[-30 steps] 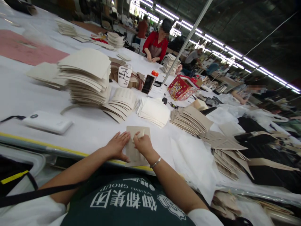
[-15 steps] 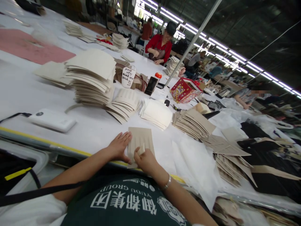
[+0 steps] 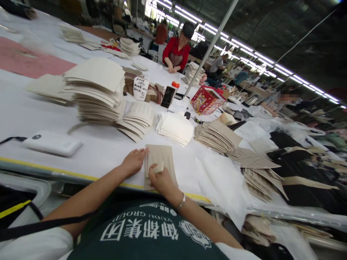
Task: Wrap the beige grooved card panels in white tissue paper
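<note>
A white table fills most of our view, with a yellow strip along its near edge. Across it, a co-worker in red stands with both hands close together. Our green apron, printed in white, takes up the bottom. To the right lies black cloth; at far left, a pink sheet lies flat. A thin white sheet hangs over the near edge, to the right of our hands.

We see a tall cream stack on the left, a beige stack on the right, and a low white stack between. Behind these sits a red box. A white device with a cable rests near the left front.

Directly before us is a beige panel, flat on the table, faintly ridged, its near end by the yellow strip. Our left hand is flattened, fingers outstretched, tips at the panel's left edge. Our right hand is curled over the panel, gripping a small pale block. Farther back, a phone leans upright beside a handwritten tag. A bracelet circles our right wrist.
</note>
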